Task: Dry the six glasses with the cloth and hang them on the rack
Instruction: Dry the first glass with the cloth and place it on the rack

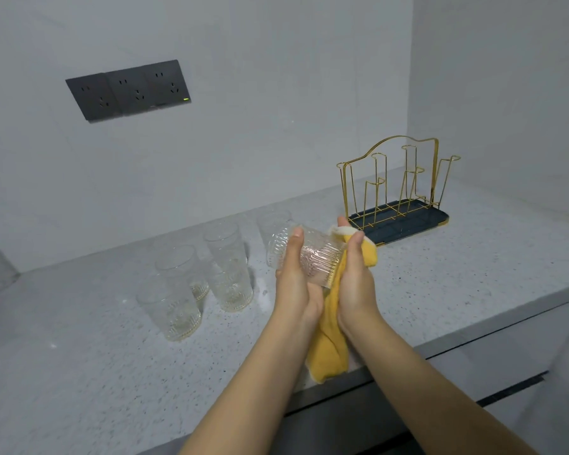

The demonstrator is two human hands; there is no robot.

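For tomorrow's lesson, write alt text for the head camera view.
A left hand holds a ribbed glass sideways while the right hand wipes it with a yellow cloth. A gold rack stands empty beyond.

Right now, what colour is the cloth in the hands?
Yellow cloth, with a pale edge; the head view shows it best.

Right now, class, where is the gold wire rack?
In the head view, the rack stands on the countertop at the right, near the wall corner, just beyond the right hand.
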